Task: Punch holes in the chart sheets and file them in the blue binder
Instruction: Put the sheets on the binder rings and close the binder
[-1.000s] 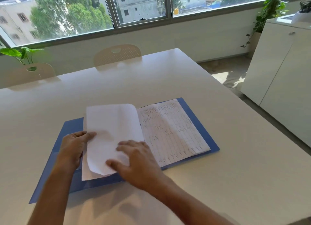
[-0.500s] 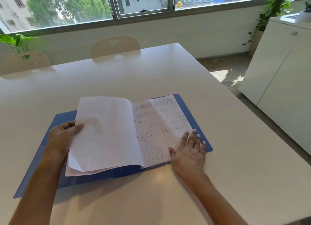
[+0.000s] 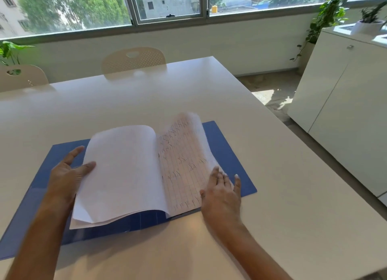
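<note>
- Two hands on one open blue binder (image 3: 228,154), lying flat across the near half of the table (image 3: 146,95), left cover running off toward the near-left corner.
- Far left: left hand (image 3: 65,176) at the outer edge of the turned-over sheets (image 3: 123,170). Thumb on top of the paper, fingers loosely spread and tucked under or behind the edge, so a light pinch on that stack, blank backs facing up.
- Centre: spine zone. Rings or clip hidden by paper, so cannot tell whether the mechanism is latched.
- Right of centre: gridded chart sheets (image 3: 184,160) with handwritten marks, sitting on the right cover. Far corner blurred and lifted off the cover, near part lying down.
- Right: right hand (image 3: 222,193) flat at the near-right corner of the chart sheets, fingers extended, slightly fanned, little finger splayed onto bare blue cover. Pressing or lifting the page edge, cannot tell which. Nothing gripped as far as visible.
- No hole punch and no loose sheets anywhere on the table.
- Judgement: punching likely done, sheets likely already seated in the binder. Punched holes themselves not visible.
- Judgement: late stage. Probably left: level the pages, confirm the fastening, close the cover.
- Risk: lifted page could crease or tear at the holes if the cover closes on it.
- Background only: chairs (image 3: 134,59) at the far edge, cabinet (image 3: 345,112) off the right edge.
</note>
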A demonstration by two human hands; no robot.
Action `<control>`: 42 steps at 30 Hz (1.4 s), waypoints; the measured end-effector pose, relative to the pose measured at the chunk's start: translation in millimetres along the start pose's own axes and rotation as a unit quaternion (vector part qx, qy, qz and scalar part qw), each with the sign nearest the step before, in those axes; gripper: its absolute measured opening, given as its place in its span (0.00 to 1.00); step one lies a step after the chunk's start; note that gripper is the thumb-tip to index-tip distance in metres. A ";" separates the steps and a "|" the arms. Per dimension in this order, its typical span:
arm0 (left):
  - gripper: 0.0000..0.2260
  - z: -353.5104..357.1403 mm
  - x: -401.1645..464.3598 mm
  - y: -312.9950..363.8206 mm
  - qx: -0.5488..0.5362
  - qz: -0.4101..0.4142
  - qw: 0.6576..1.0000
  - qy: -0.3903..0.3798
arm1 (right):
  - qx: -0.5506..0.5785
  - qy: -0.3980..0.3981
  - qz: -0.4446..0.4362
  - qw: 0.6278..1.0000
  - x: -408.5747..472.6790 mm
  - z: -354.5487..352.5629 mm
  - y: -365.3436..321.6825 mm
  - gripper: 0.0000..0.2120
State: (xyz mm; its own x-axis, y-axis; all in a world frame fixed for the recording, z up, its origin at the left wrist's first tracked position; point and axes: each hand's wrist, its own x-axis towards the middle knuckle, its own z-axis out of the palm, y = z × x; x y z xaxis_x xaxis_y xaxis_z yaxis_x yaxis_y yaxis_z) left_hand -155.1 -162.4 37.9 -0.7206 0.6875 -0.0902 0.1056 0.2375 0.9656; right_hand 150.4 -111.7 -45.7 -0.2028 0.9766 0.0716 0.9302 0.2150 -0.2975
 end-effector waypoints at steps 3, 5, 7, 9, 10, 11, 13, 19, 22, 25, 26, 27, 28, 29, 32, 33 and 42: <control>0.20 2.3 -0.7 0.9 -0.025 0.009 0.999 -0.021 | 0.098 -0.027 -0.019 0.995 3.5 -10.9 -6.3 0.34; 0.14 3.1 0.9 -0.2 -0.055 -0.003 0.997 -0.046 | 0.218 -0.026 -0.004 0.976 8.5 -21.9 -9.3 0.35; 0.09 4.0 2.0 -1.0 -0.056 -0.009 0.997 -0.060 | 0.333 -0.021 0.034 0.942 16.2 -35.5 -11.9 0.37; 0.07 4.7 1.0 0.2 -0.049 -0.013 0.997 -0.057 | 0.467 -0.043 0.101 0.877 28.6 -48.3 -10.0 0.35; 0.07 5.2 0.6 0.5 -0.049 -0.013 0.997 -0.055 | 0.524 -0.059 0.130 0.839 35.1 -55.2 -7.1 0.30; 0.06 6.1 0.0 1.1 -0.049 -0.014 0.997 -0.053 | 0.557 -0.071 0.150 0.814 41.4 -61.4 -2.9 0.25; 0.06 7.3 -1.1 2.1 -0.051 -0.014 0.997 -0.051 | 0.549 -0.058 0.158 0.819 51.3 -68.2 8.2 0.18; 0.05 12.2 -4.3 8.4 -0.041 -0.005 0.998 -0.051 | 0.420 -0.003 0.127 0.899 55.1 -70.7 20.1 0.19; 0.05 17.8 -7.2 15.3 -0.044 -0.006 0.998 -0.054 | 0.504 -0.035 0.108 0.856 51.9 -76.5 6.3 0.25; 0.10 24.4 -9.3 23.1 -0.045 -0.011 0.997 -0.057 | 0.609 -0.100 0.082 0.783 45.2 -88.6 -16.8 0.22; 0.12 26.1 -9.8 25.8 -0.042 -0.014 0.997 -0.059 | 0.618 -0.113 0.059 0.776 42.1 -92.3 -26.6 0.19; 0.15 26.5 -9.3 26.8 -0.037 -0.020 0.997 -0.064 | 0.615 -0.121 0.030 0.779 38.6 -93.6 -38.1 0.15; 0.19 26.2 -9.1 27.9 -0.034 -0.026 0.997 -0.072 | 0.602 -0.123 -0.002 0.789 34.5 -93.0 -51.1 0.12; 0.24 26.1 -9.6 29.2 -0.028 -0.030 0.996 -0.079 | 0.580 -0.121 -0.032 0.805 29.6 -89.8 -65.0 0.10; 0.34 28.2 -10.6 33.7 0.009 -0.036 0.995 -0.089 | 0.483 -0.121 -0.111 0.860 11.6 -73.6 -103.8 0.10; 0.32 29.4 -11.2 35.0 0.012 -0.032 0.996 -0.081 | 0.450 -0.131 -0.138 0.873 4.8 -69.1 -114.2 0.11; 0.08 19.6 -8.8 27.0 0.017 -0.050 0.997 -0.060 | 0.331 -0.144 -0.227 0.905 -7.4 -66.2 -114.6 0.15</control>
State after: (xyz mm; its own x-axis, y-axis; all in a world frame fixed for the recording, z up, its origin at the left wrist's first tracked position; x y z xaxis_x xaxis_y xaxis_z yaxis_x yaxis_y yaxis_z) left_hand -132.5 -148.5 60.0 -0.6421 0.7358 -0.2153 0.0627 0.3303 0.9418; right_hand 65.6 -144.0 50.9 -0.6777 0.7274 0.1074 0.3632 0.4582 -0.8113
